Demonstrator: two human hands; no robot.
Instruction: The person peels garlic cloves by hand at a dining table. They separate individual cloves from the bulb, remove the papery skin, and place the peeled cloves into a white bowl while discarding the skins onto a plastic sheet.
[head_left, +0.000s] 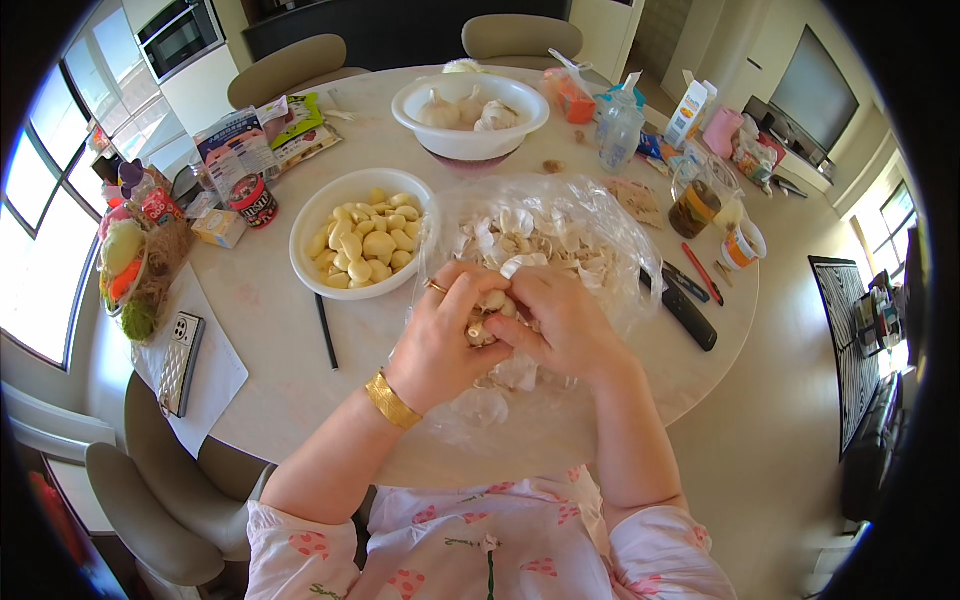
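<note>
Both my hands close around a partly skinned garlic bulb (482, 330) above a clear plastic bag. My left hand (442, 330) grips it from the left, and the fingers of my right hand (566, 319) pinch its right side. Beneath and beyond them, papery garlic skins (547, 240) are heaped on the spread plastic bag (630, 247). Left of the heap stands a white bowl (304, 262) of peeled garlic cloves (375, 244). Farther back, another white bowl (420, 135) holds whole garlic bulbs (439, 112). My fingers hide part of the bulb.
A black remote control (688, 319), a red pen (703, 274) and a glass jug (697, 202) lie or stand at right. Leftward are a black stick (326, 330), a phone (182, 364) on paper, and a round M&M's tub (253, 201). A clear bottle (621, 135) stands back right.
</note>
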